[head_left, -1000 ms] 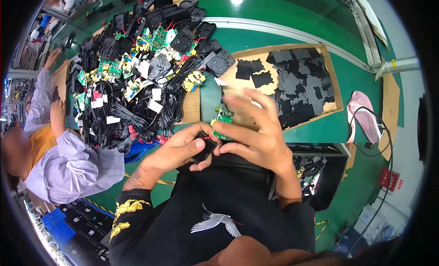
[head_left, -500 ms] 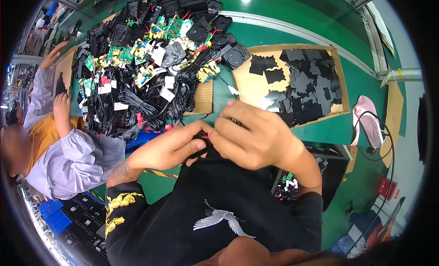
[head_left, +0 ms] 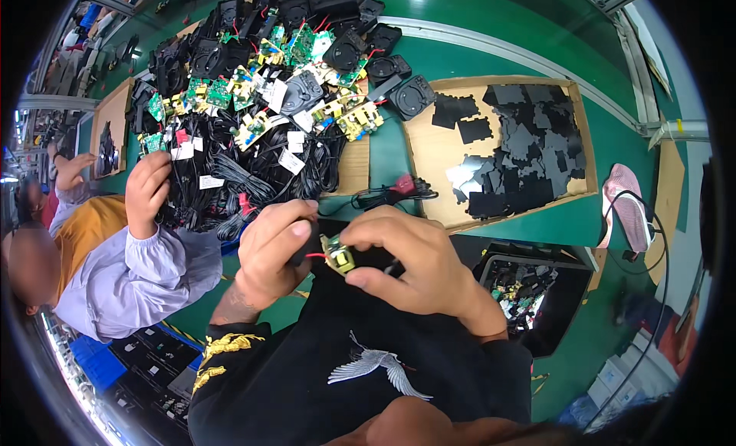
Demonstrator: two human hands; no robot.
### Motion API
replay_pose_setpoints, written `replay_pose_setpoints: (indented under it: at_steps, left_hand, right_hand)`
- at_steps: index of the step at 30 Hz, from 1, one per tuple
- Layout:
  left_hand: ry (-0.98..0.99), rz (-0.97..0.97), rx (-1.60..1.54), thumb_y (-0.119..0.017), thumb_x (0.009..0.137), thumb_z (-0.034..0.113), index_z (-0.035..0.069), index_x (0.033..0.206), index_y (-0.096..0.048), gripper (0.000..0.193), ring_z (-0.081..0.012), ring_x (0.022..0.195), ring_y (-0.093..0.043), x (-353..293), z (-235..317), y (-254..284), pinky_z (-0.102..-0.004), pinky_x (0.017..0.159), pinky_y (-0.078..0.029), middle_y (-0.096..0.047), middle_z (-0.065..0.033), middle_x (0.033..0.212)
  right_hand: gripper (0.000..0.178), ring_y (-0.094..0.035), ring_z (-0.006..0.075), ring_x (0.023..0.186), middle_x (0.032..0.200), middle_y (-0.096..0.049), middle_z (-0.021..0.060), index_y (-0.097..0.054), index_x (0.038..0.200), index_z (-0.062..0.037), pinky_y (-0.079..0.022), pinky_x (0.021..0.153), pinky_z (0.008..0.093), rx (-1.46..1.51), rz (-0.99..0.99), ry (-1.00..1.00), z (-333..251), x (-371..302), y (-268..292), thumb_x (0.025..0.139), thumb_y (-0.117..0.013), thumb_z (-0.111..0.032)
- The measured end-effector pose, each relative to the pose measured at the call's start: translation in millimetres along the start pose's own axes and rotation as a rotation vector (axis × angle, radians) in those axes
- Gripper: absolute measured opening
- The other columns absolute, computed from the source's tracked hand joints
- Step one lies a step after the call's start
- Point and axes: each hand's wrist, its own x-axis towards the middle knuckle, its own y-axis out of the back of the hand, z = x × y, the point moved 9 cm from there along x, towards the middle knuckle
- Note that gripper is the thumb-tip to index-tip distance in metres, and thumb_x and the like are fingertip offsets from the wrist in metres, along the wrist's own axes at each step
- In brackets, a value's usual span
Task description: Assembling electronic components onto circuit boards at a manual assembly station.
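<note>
In front of my chest, my left hand [head_left: 270, 250] is closed around a black plastic housing [head_left: 307, 244], mostly covered by the fingers. My right hand [head_left: 418, 258] pinches a small circuit board [head_left: 339, 256] with yellow and green parts between thumb and fingers. A short red wire [head_left: 314, 255] runs from the housing to the board. Just beyond my hands lies a black cable [head_left: 372, 193] with a red connector [head_left: 404, 184]. Past it at the left rises a pile of black cables [head_left: 238, 178], with green and yellow boards [head_left: 253, 128] and black housings [head_left: 303, 93] on it.
A shallow cardboard box [head_left: 586, 151] with many flat black sheets [head_left: 529, 132] stands at the right. Beyond its right side is a pink shoe-shaped item [head_left: 630, 208]. A black bin [head_left: 563, 308] holding boards sits low at my right. At my left, a co-worker's hand [head_left: 146, 189] reaches the pile.
The board has come into view between my hands, its red wire leading to the housing. My right hand has lowered and turned. A cable with a red connector now shows beyond my hands.
</note>
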Motion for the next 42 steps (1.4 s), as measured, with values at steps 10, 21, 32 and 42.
replay_pose_setpoints:
  at_steps: [10, 21, 32, 42]
  left_hand:
    - [0.031, 0.34, -0.106, -0.071, 0.089, -0.008, 0.007, 0.135, -0.044, 0.056, -0.0258, 0.079, -0.067, -6, -17, -7, -0.0329, 0.066, -0.059, -0.064, -0.0254, 0.113]
    - [0.104, 0.207, -0.152, -0.062, 0.08, -0.022, 0.002, 0.131, -0.048, 0.058, -0.0271, 0.088, -0.066, -2, -18, -26, -0.0359, 0.075, -0.058, -0.062, -0.0225, 0.112]
    - [0.045, 0.048, -0.104, -0.075, 0.06, -0.019, 0.002, 0.131, -0.048, 0.078, -0.0358, 0.102, -0.064, -11, -22, -35, -0.0419, 0.085, -0.055, -0.06, -0.0194, 0.119]
    - [0.092, 0.025, -0.081, -0.078, 0.079, -0.007, 0.006, 0.134, -0.044, 0.066, -0.029, 0.096, -0.063, 1, -10, -44, -0.037, 0.08, -0.054, -0.059, -0.0183, 0.112]
  right_hand:
    - [0.051, -0.071, 0.0256, 0.109, 0.123, -0.068, 0.0203, -0.059, 0.125, -0.0014, -0.058, 0.092, 0.0379, 0.372, 0.216, -0.031, 28, -10, -25, 0.083, -0.088, -0.01]
    - [0.037, -0.067, 0.0262, 0.101, 0.112, -0.067, 0.015, -0.067, 0.112, -0.003, -0.055, 0.088, 0.0347, 0.127, 0.21, -0.002, 22, -4, -18, 0.081, -0.086, -0.003]
    - [0.034, -0.071, 0.0248, 0.089, 0.103, -0.07, 0.0163, -0.072, 0.101, 0.0005, -0.058, 0.076, 0.0324, 0.027, 0.214, 0.002, 23, 0, 2, 0.073, -0.091, -0.003]
    - [0.033, -0.071, 0.0246, 0.087, 0.101, -0.071, 0.015, -0.073, 0.1, 0.0006, -0.059, 0.076, 0.0324, 0.008, 0.215, 0.022, 22, -3, 5, 0.072, -0.09, -0.003]
